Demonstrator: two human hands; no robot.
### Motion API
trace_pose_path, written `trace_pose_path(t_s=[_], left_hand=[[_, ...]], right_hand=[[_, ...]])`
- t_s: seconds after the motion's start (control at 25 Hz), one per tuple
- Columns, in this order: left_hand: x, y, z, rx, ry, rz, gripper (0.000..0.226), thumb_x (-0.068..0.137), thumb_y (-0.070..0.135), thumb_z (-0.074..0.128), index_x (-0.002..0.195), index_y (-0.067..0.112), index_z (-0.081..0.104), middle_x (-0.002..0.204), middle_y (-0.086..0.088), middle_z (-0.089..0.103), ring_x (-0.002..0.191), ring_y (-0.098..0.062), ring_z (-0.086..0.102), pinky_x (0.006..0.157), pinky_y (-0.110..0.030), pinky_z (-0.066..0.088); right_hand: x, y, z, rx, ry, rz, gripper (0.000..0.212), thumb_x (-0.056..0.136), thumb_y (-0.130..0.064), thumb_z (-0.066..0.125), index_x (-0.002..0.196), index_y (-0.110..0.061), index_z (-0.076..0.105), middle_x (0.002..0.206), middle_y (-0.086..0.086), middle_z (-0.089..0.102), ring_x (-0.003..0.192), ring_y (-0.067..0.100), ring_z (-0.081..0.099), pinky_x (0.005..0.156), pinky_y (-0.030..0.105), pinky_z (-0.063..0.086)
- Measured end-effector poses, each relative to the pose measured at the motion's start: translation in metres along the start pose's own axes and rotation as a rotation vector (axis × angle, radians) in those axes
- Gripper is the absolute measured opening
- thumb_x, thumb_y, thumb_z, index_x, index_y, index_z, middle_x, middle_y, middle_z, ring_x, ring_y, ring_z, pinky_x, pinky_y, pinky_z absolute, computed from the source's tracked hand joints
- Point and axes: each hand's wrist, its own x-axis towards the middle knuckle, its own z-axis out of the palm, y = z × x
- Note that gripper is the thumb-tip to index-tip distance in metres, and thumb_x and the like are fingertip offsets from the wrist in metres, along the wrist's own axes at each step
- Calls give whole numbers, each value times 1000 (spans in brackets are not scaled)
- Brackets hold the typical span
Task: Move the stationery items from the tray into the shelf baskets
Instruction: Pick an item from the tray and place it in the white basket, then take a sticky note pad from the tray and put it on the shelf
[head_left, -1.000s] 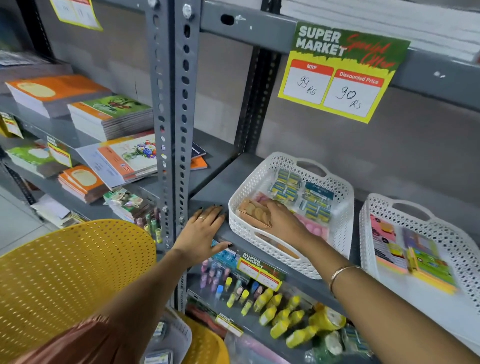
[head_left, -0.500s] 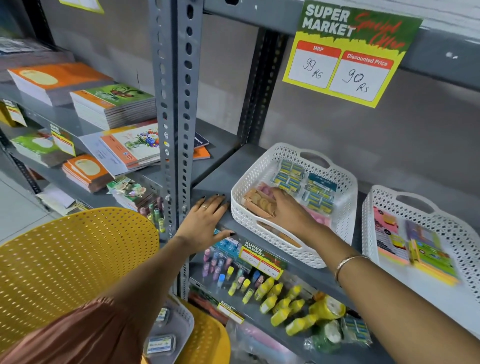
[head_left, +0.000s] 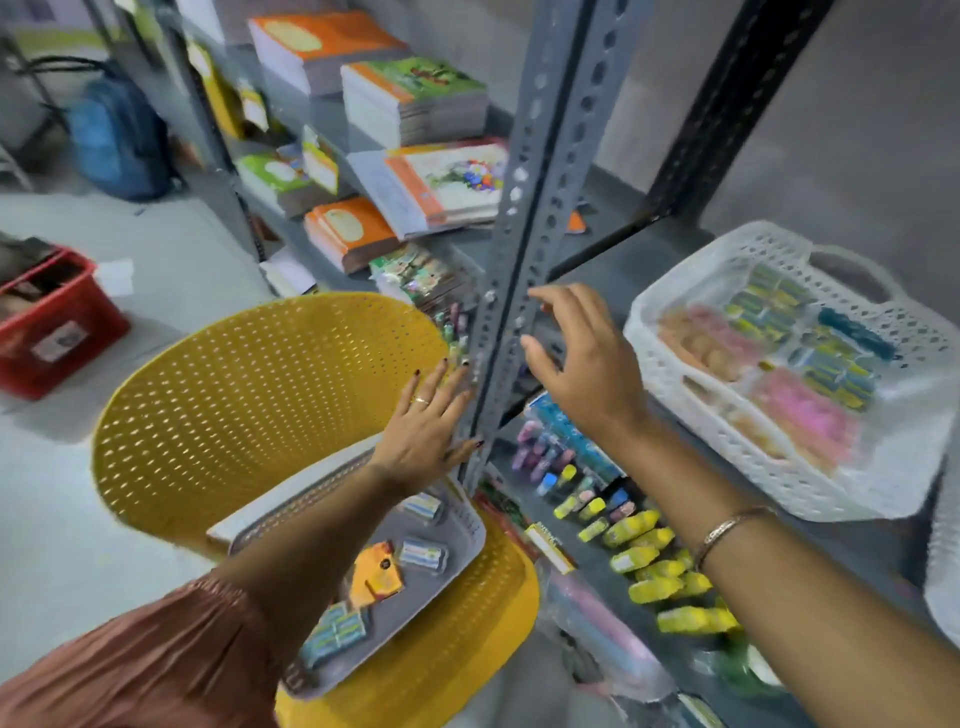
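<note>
A grey tray (head_left: 415, 597) lies on the seat of a yellow chair (head_left: 249, 395), holding several small eraser packs (head_left: 422, 555) and an orange pack (head_left: 375, 574). A white shelf basket (head_left: 675, 384) on the grey shelf holds blue-green, pink and tan stationery packs. My left hand (head_left: 428, 431) is spread flat against the grey shelf post (head_left: 519, 249), holding nothing. In mid-air between the post and the basket, my right hand (head_left: 584, 364) is empty with its fingers apart. The picture is blurred by motion.
Stacks of notebooks (head_left: 410, 104) fill the shelves on the left. Yellow and coloured bottles (head_left: 639, 540) line the lower shelf under the basket. A red crate (head_left: 52, 322) and a blue bag (head_left: 119, 140) sit on the floor at the left.
My right hand has come out of the white basket and moved left, empty. My left hand slid from the shelf edge to the post. The view has swung left and down, showing the tray.
</note>
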Motion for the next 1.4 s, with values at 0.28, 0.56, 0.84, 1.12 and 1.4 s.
trace_pose_path(t_s=[0.28, 0.56, 0.84, 1.12, 1.4], left_hand=[[-195, -48, 64, 9, -268, -297, 77, 94, 61, 17, 136, 3, 43, 146, -17, 33, 137, -28, 20, 106, -50, 12], [-303, -36, 129, -41, -468, -380, 79, 90, 67, 25, 135, 4, 42, 142, -16, 38, 131, -33, 34, 105, -47, 15], [-322, -26, 152, -56, -477, -371, 79, 89, 65, 25, 134, 3, 46, 143, -17, 37, 132, -33, 33, 107, -47, 12], [-321, -25, 158, -57, -480, -383, 78, 89, 65, 25, 134, 4, 46, 143, -18, 38, 133, -32, 31, 106, -47, 13], [-323, -25, 163, -69, -445, -398, 82, 91, 66, 15, 131, 3, 49, 141, -19, 41, 132, -33, 32, 106, -48, 14]], right_hand=[[-93, -27, 183, -23, -534, -120, 43, 76, -28, 69, 112, -8, 57, 105, 13, 63, 101, 33, 61, 76, 37, 54], [-185, -46, 311, -36, -1078, -142, 51, 84, -13, 57, 131, -7, 38, 133, 13, 43, 127, 30, 40, 99, 40, 40], [-222, -52, 357, -192, -1085, -10, 79, 76, -43, 69, 133, 2, 37, 131, 19, 48, 120, 34, 46, 93, 41, 46], [-224, -80, 390, -324, -1063, 209, 75, 88, -52, 47, 136, 0, 26, 139, 25, 36, 123, 36, 41, 101, 40, 35], [-226, -80, 404, -283, -981, 200, 60, 85, -45, 53, 125, -4, 34, 134, 23, 38, 117, 36, 41, 99, 42, 34]])
